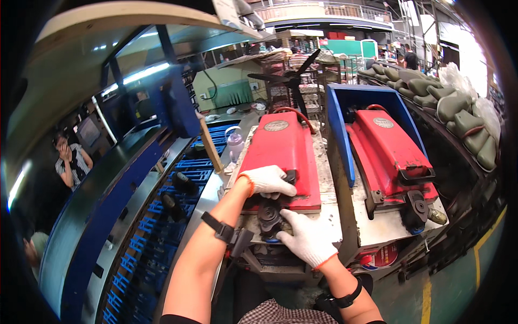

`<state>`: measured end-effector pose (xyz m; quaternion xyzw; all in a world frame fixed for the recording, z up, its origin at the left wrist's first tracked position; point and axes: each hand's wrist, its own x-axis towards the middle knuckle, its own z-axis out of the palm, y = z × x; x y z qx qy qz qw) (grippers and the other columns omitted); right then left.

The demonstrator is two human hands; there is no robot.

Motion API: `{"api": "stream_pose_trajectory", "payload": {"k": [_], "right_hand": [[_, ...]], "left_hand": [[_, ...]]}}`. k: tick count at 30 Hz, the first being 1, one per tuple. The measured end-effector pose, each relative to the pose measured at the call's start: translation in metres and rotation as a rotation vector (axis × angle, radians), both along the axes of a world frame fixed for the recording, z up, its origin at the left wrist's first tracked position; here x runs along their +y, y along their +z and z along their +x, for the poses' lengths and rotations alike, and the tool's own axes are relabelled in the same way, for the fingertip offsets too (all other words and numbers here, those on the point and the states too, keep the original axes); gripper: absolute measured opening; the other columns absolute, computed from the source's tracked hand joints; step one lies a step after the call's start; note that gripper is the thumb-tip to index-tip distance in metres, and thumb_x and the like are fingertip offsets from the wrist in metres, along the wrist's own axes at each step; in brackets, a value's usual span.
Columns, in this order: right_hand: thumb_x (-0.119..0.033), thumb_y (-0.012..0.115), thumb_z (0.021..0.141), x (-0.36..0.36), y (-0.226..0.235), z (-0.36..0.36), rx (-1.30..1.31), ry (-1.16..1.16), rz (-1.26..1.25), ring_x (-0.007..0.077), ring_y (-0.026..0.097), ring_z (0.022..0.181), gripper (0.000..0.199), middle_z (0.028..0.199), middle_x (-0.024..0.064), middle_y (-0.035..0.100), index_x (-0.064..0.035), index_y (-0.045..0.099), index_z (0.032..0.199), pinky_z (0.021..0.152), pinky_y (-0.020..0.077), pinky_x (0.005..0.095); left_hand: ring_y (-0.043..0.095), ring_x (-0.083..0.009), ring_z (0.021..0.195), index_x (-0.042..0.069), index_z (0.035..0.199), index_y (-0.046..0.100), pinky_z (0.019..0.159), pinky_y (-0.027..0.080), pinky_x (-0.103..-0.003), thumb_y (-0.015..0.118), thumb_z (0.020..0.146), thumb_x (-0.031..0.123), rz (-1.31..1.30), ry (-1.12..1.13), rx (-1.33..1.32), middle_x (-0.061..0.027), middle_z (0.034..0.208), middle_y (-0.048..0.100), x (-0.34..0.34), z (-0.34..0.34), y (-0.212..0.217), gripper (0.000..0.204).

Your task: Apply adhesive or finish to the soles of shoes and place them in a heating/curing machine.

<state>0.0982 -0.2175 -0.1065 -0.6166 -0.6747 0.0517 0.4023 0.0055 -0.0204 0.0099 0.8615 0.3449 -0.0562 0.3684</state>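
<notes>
In front of me stands a red-covered machine (pixel 280 148) with a black handle (pixel 291 176) on its front. My left hand (pixel 267 181), in a white knitted glove, reaches over the lower front of the red cover with its fingers closed at that handle. Below it sits a rounded black block (pixel 269 214) with a round disc on top and blue at its base. My right hand (pixel 308 239), gloved the same way, holds the block's right side, with thumb and fingers bent around it. Its palm side is hidden.
A second red machine (pixel 386 146) inside a blue guard (pixel 337 129) stands on the right. Olive-green shoes (pixel 458 105) crowd a rack behind it. A blue-slatted conveyor (pixel 140 243) runs along my left, with a bottle (pixel 234 144) beside it. A black fan (pixel 291 80) stands behind. A person (pixel 73 159) is at far left.
</notes>
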Motion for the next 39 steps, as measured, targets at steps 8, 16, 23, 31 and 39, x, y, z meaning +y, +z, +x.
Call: {"api": "stream_pose_trajectory", "payload": {"k": [8,16,23,31,39], "right_hand": [[-0.028,0.074,0.094,0.000,0.001,0.004,0.062,0.035,-0.064,0.0385,0.070,0.103,0.056,0.108,0.0215,0.070,-0.0057,0.057,0.142,0.090,0.0556,0.0467],[-0.032,0.074,0.093,0.004,-0.003,0.005,-0.006,0.042,0.033,0.0354,0.072,0.094,0.054,0.100,0.0174,0.070,-0.0106,0.059,0.140,0.082,0.0578,0.0454],[-0.034,0.074,0.093,-0.004,0.005,0.005,0.063,0.044,-0.082,0.0354,0.071,0.110,0.055,0.120,0.0184,0.073,-0.0117,0.062,0.142,0.096,0.0570,0.0442],[-0.039,0.077,0.090,-0.032,0.024,0.034,0.250,-0.001,-0.267,0.0243,0.074,0.100,0.056,0.114,0.0139,0.076,-0.0102,0.068,0.137,0.095,0.0566,0.0361],[-0.005,0.067,0.096,-0.140,0.023,0.219,-0.152,-0.824,0.553,0.0264,0.065,0.108,0.027,0.115,0.0132,0.069,-0.0006,0.069,0.123,0.099,0.0508,0.0377]], "left_hand": [[0.057,-0.0092,0.060,0.005,0.083,0.073,0.055,0.043,-0.026,0.084,0.085,0.038,-0.033,0.052,0.020,-0.0008,0.068,0.064,-0.001,0.005,0.002,0.035],[0.062,-0.0104,0.063,0.004,0.084,0.074,0.060,0.049,-0.025,0.085,0.080,0.041,-0.002,0.064,0.033,-0.0012,0.070,0.067,-0.003,0.003,0.006,0.039],[0.062,-0.0111,0.063,0.005,0.082,0.072,0.059,0.049,-0.026,0.086,0.078,0.040,-0.023,0.017,-0.014,-0.0021,0.071,0.068,0.003,0.001,-0.001,0.038],[0.060,-0.0104,0.062,0.006,0.079,0.072,0.057,0.047,-0.026,0.088,0.078,0.040,0.009,0.042,-0.118,-0.0016,0.070,0.067,0.004,-0.006,-0.008,0.037],[0.075,-0.0252,0.092,0.008,0.097,0.078,0.085,0.055,-0.036,0.072,0.086,0.057,0.520,0.167,-0.256,-0.0111,0.094,0.078,-0.025,-0.014,-0.008,0.050]]}}
